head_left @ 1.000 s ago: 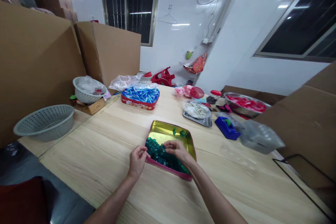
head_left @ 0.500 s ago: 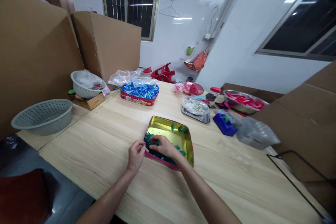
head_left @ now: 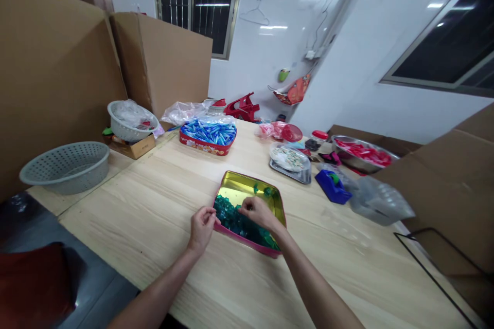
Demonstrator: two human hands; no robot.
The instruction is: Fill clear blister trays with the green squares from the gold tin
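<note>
A shallow square tin (head_left: 250, 177), gold inside with a pink-red outer wall, lies on the table. Translucent green pieces (head_left: 230, 216) are heaped along its near side, and a few loose ones lie towards its far right. Over the heap, inside the tin, my right hand (head_left: 258, 212) is closed, thumb and fingertips drawn together at the green pieces; what is between them is hidden. My left hand (head_left: 202, 226) is at the tin's near left corner, its thumb and fingers pinched together. Anything in that pinch is too small to name.
Behind the tin stands a red tin (head_left: 204, 149) of blue-and-white slim pieces. To the right are a metal tray (head_left: 301, 175), a blue tape dispenser (head_left: 332, 188) and a clear plastic container (head_left: 380, 200). A grey perforated basket (head_left: 65, 169) sits at the left edge, near cardboard boxes (head_left: 173, 61).
My right hand has moved right across the heap and its fingers have drawn together. More green pieces show where it was. My left hand stays by the tin's corner.
</note>
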